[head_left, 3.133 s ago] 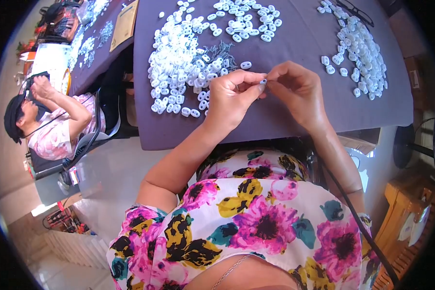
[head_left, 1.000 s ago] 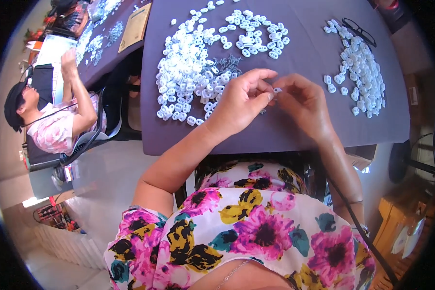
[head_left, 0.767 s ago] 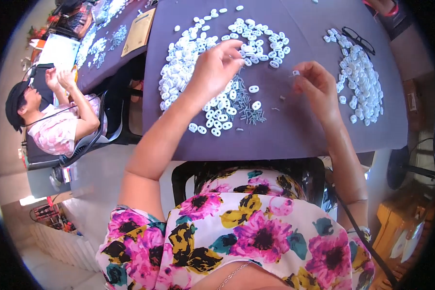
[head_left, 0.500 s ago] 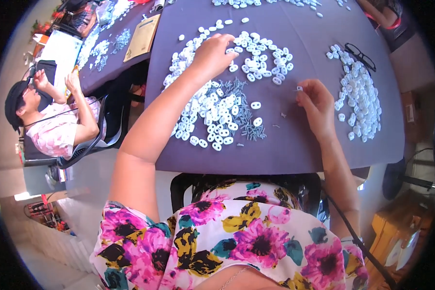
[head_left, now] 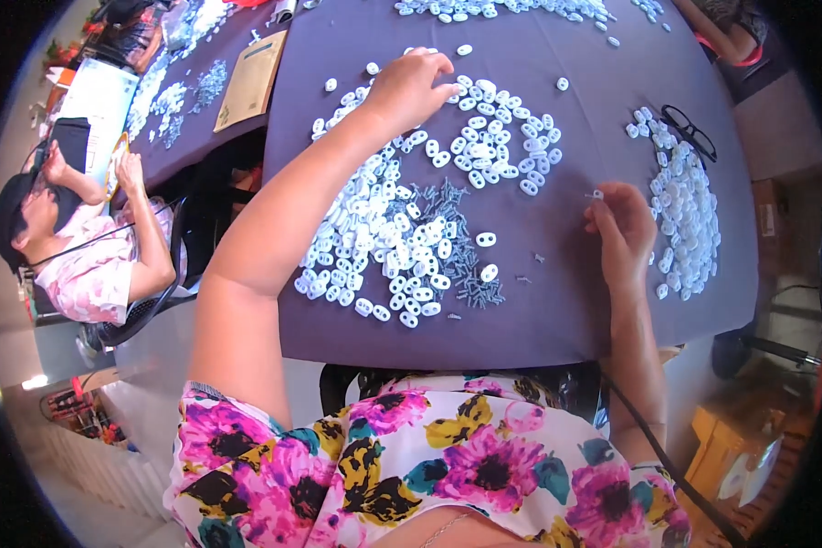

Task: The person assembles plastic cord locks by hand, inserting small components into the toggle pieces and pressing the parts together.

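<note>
My left hand reaches over the far edge of a spread of white oval two-hole pieces. Its thumb and fingers are apart, the fingertips close to a few loose pieces; whether anything lies beneath them is hidden. At the right, my right hand is closed, with thumb and forefinger pinching one white two-hole piece. A thin pin or screw seems to stick out of that piece. Small grey screws lie heaped beside the white pieces, between my two arms. Another cluster of two-hole pieces lies right of my left hand.
A pile of white pieces lies at the right, with black-framed glasses behind it. More pieces line the far edge. At left, a person sits by another table holding a brown clipboard-like board.
The whole view has shifted, with the tabletop sitting lower. My left hand has moved farther over the pieces, its thumb and fingers more apart. The right hand keeps its pinch.
</note>
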Demonstrator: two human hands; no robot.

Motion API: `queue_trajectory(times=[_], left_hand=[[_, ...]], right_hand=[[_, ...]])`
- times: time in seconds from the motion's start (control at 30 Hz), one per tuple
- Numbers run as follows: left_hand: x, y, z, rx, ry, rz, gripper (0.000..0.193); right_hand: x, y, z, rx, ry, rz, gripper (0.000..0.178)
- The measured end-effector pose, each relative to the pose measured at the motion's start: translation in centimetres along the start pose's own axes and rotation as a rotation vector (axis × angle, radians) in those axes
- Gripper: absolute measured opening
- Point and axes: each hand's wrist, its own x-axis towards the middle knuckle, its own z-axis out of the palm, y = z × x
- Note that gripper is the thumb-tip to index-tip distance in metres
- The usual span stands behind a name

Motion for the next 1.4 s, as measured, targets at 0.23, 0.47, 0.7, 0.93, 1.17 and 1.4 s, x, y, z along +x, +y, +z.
queue_trajectory(times=[0.23,0.47,0.7,0.93,1.17,1.4], left_hand=[[2.5,3.4,1.9,-0.108,-0.041,0.216,0.024],[7.7,7.5,4.6,-0.057,-0.058,0.363,0.025],[10.6,8.4,7.6,-0.030,-0.158,0.368,0.017],[6.5,4.0,1.7,0.050,-0.224,0.252,0.011],[2.4,4.7,0.7,0.043,-0.187,0.285,0.014],[3.2,5.1,1.5,0.170,-0.271,0.302,0.011]], right_hand=[[0.3,-0.1,0.1,-0.007,0.066,0.021,0.017],[0.1,0.3,0.1,-0.017,0.085,0.020,0.016],[0.2,-0.5,0.4,-0.013,0.040,0.052,0.016],[0.3,-0.4,0.5,-0.037,0.015,0.018,0.013],[0.1,-0.3,0.1,-0.033,-0.022,-0.031,0.013],[0.1,-0.2,0.2,-0.065,-0.029,-0.041,0.012]])
